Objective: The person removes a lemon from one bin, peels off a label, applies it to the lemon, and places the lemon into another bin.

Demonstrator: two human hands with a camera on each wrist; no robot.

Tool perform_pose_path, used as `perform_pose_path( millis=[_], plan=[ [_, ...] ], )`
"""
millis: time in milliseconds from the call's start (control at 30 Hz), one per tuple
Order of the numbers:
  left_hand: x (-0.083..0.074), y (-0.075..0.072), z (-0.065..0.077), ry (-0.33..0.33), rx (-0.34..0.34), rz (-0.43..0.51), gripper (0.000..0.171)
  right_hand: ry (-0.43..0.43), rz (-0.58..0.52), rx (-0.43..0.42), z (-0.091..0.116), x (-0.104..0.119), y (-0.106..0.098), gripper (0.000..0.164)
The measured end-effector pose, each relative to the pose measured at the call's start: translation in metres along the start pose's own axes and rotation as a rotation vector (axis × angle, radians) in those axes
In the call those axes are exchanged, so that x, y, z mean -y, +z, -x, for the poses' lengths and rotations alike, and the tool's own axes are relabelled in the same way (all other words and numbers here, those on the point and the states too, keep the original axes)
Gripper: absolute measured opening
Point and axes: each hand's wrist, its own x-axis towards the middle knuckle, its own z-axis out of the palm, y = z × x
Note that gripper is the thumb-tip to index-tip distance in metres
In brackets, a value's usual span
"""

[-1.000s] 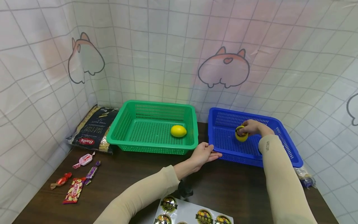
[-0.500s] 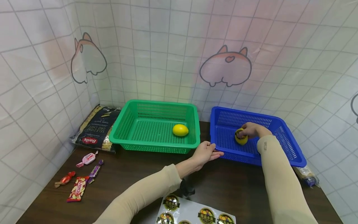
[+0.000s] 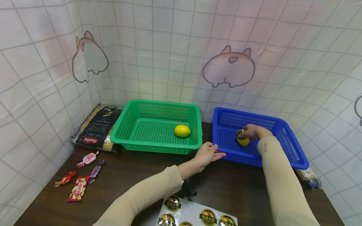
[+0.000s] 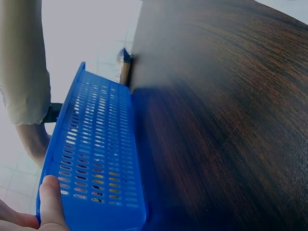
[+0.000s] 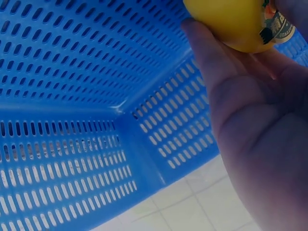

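Note:
In the head view, my right hand [image 3: 255, 131] reaches into the blue basket [image 3: 278, 125] and grips a lemon [image 3: 244, 142] low over its mesh floor. A dark round sticker [image 5: 281, 26] shows on the lemon in the right wrist view, partly covered by a finger. Whether the lemon touches the floor I cannot tell. My left hand [image 3: 205, 155] holds the basket's near left corner, its rim between thumb and fingers. In the left wrist view one digit presses the outer wall. A second lemon [image 3: 182, 131] lies in the green basket [image 3: 155, 147], at its right side.
A pasta bag [image 3: 99, 127] leans left of the green basket. Several wrapped sweets [image 3: 87, 159] lie on the dark table's left. A sticker sheet [image 3: 192, 208] is at the front, below a small black object [image 3: 189, 190]. Another package [image 3: 309, 179] sits behind the blue basket's right end.
The lemon in my right hand has tilted slightly, and the right hand has shifted a little within the blue basket. My left hand stays at the corner. The head view has shifted slightly.

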Motion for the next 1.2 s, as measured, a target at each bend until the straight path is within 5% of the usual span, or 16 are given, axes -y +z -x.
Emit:
perform_pose_path(
  millis=[433,700,1000,1200],
  plan=[
    [0.001,0.007,-0.002,0.016,-0.011,0.006,0.018,0.043,0.178,-0.052,0.007,0.004,-0.002,0.066],
    [0.004,0.006,-0.004,0.006,-0.021,0.007,0.018,0.043,0.191,-0.059,0.013,0.011,0.0,0.065],
    [0.005,0.003,-0.005,0.014,-0.016,-0.012,0.019,-0.098,0.285,-0.126,0.023,0.027,-0.008,0.068],
    [0.005,0.002,-0.005,0.037,-0.036,-0.032,0.019,-0.105,0.278,-0.19,0.041,0.042,-0.012,0.074]
  ],
)
